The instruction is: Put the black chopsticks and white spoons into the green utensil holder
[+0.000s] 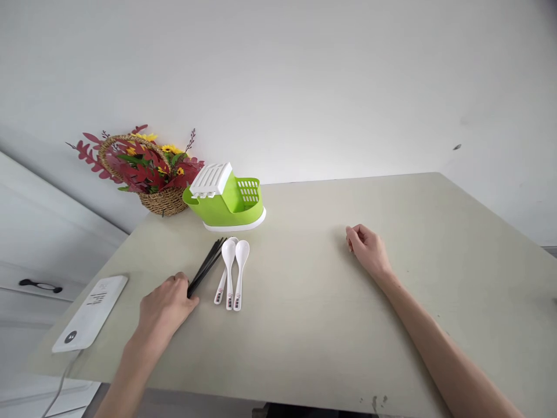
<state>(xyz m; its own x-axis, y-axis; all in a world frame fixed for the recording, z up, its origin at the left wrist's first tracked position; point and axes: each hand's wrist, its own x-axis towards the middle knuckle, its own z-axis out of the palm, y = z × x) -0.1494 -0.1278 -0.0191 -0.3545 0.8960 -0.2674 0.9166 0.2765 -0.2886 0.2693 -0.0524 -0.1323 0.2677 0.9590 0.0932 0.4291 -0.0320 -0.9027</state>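
My left hand point(167, 305) is closed around the near ends of several black chopsticks point(206, 266), which point away from me toward the back of the table. Just right of them lie three white spoons point(235, 273), bowls facing away and handles toward me, one partly under the others. Behind the spoons stands a green utensil holder point(235, 212) with a white slotted top and a white base. My right hand point(368, 247) rests on the table to the right, loosely fisted, with nothing seen in it.
A wicker basket point(163, 202) of red leaves and yellow flowers point(169, 148) stands at the back left, against the holder. A white flat device point(91, 313) with a cable lies at the table's left edge. The wall point(331, 87) borders the back of the table point(313, 325).
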